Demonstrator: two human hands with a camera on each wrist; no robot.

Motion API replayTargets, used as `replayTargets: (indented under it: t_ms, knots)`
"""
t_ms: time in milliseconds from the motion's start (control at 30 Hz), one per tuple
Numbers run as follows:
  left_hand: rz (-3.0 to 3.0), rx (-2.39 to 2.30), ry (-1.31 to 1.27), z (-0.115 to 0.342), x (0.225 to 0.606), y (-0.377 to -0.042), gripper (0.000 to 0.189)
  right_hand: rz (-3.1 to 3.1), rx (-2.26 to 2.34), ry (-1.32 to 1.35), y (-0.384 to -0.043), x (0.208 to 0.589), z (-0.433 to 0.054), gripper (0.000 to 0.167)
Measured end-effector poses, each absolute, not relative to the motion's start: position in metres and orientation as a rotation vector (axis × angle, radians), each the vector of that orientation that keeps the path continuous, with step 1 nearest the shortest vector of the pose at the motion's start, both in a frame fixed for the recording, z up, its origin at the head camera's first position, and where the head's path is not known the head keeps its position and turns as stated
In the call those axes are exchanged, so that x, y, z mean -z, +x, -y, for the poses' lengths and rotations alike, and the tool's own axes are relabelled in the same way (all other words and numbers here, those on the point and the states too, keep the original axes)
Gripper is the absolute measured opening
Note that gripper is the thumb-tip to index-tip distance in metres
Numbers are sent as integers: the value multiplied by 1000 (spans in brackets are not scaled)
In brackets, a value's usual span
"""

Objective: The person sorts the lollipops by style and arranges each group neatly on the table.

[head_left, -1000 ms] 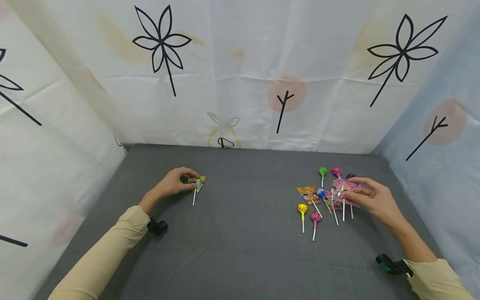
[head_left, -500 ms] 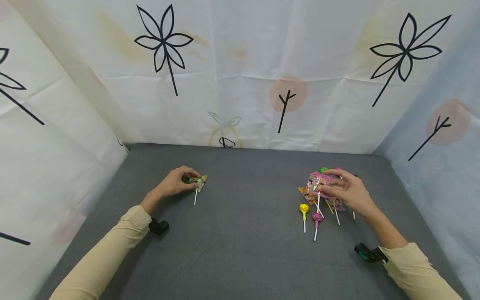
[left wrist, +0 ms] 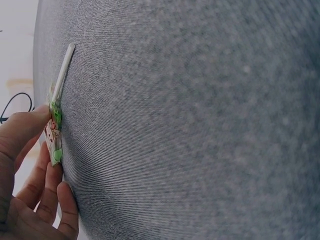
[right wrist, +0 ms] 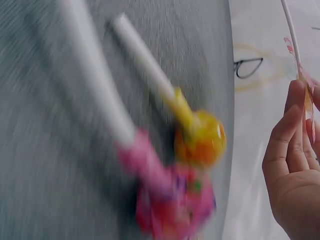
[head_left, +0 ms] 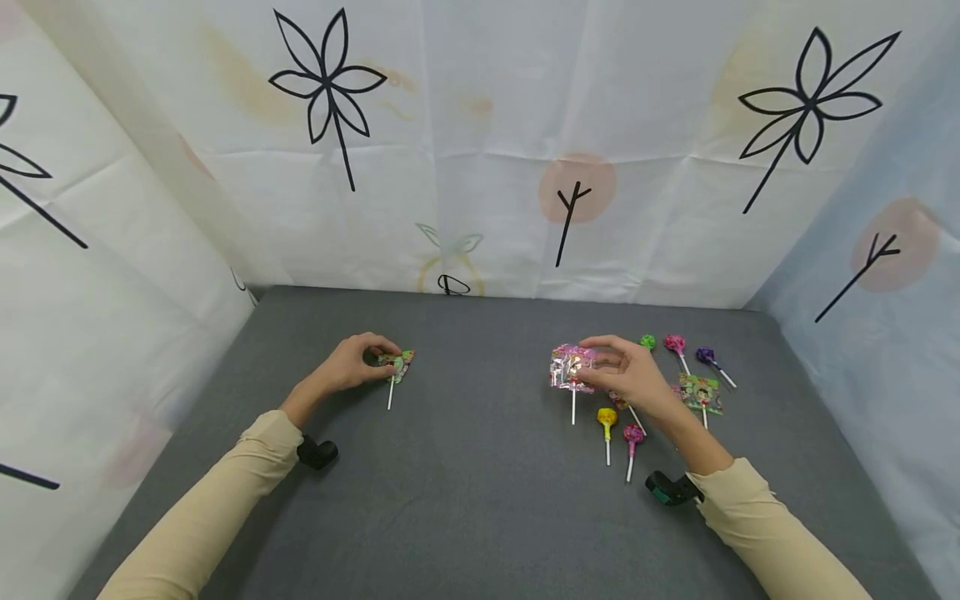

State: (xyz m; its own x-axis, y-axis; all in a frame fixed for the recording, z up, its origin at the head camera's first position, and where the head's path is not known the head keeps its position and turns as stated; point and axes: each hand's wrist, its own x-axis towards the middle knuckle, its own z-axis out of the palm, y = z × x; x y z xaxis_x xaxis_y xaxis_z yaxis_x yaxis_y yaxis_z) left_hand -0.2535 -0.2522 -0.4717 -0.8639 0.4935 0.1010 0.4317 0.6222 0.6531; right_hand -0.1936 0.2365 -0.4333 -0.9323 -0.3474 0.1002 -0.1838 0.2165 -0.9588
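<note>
At the left of the table my left hand (head_left: 356,363) pinches a green-wrapped lollipop (head_left: 398,367) with a white stick; the left wrist view shows thumb and fingertips on its wrapper (left wrist: 56,130), low against the cloth. My right hand (head_left: 628,373) grips a lollipop in a flat pink wrapper (head_left: 567,367), its white stick pointing down in the head view. Below that hand lie a yellow lollipop (head_left: 607,417) and a pink lollipop (head_left: 633,434), both large in the right wrist view. An orange-wrapped lollipop is mostly hidden behind the right hand.
Right of the right hand lie a green-wrapped lollipop (head_left: 701,393), a purple lollipop (head_left: 707,356), a dark pink one (head_left: 675,343) and a green ball lollipop (head_left: 648,342). The grey table (head_left: 465,500) meets patterned cloth walls (head_left: 480,100) at the back and sides.
My right hand has lifted the pink-wrapped lollipop from the right group and carried it left, uncovering the green-wrapped one. The left hand has stayed nearly still with its lollipop.
</note>
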Motion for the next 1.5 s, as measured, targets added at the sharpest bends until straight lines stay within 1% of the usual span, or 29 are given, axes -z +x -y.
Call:
replayTargets:
  t_ms: [267,600,867,1267,1500]
  knots:
    - [-2743,-1077,765,252,472,-253,27,-2260,1829,-526,-200,440,-202,49]
    - [-2742,-1081,756,252,471,-252,28,-2227,1823,-521,-210,447,-162,46]
    - [-2738,-1079,765,251,472,-253,27,-2184,1822,-592,-218,455,-129,41]
    - [-2741,-1054,746,251,468,-253,28,-2090,1861,-514,-228,463,-90,40]
    - [-2745,-1052,779,251,466,-253,28,-2053,1887,-490,-233,467,-73,40]
